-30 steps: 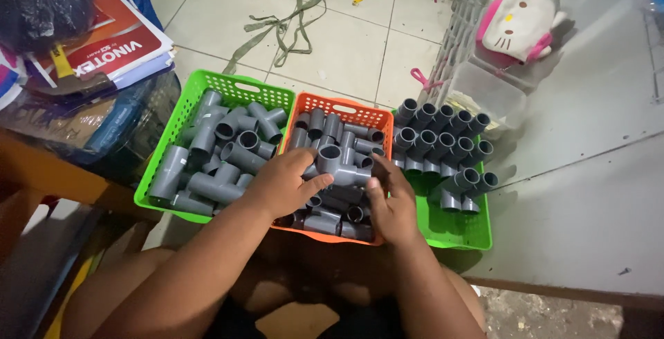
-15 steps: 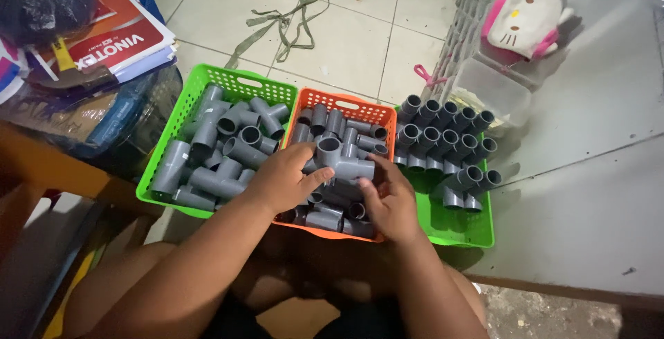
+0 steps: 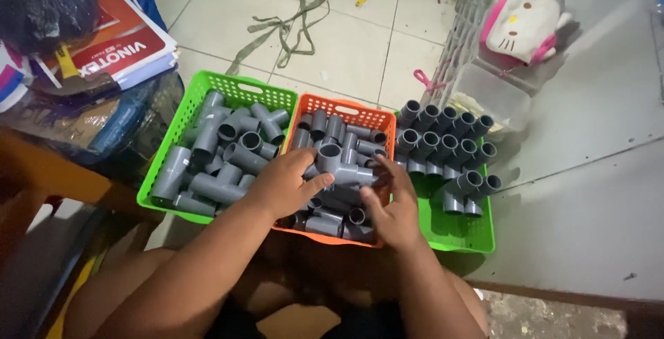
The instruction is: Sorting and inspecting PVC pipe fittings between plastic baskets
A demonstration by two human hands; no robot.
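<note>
Your left hand (image 3: 280, 185) and right hand (image 3: 392, 211) both close on one grey PVC tee fitting (image 3: 340, 166) at the centre of the frame, just above the pile in the orange basket (image 3: 360, 113). Your left fingers wrap the tee's left end, thumb reaching toward the middle; your right fingers pinch its right end. The tee's open socket faces up, and it is raised slightly off the loose grey fittings beneath it.

The orange basket sits between two green ones, all three touching side by side. The left green basket (image 3: 200, 83), at centre left, holds larger grey tees (image 3: 207, 152) heaped at random. The right green basket (image 3: 470, 235), at centre right, holds grey fittings (image 3: 443, 138) standing in neat rows with their sockets up; its near part is bare.

In the upper left of the frame lies a stack of red-and-white booklets (image 3: 114, 48) beside a dark plastic bag (image 3: 38, 3). At upper centre a greenish strap (image 3: 283, 31) lies on the tiled floor (image 3: 360, 41). In the upper right a white and pink cat-shaped pouch (image 3: 522, 24) rests above a clear plastic box (image 3: 491, 97).
</note>
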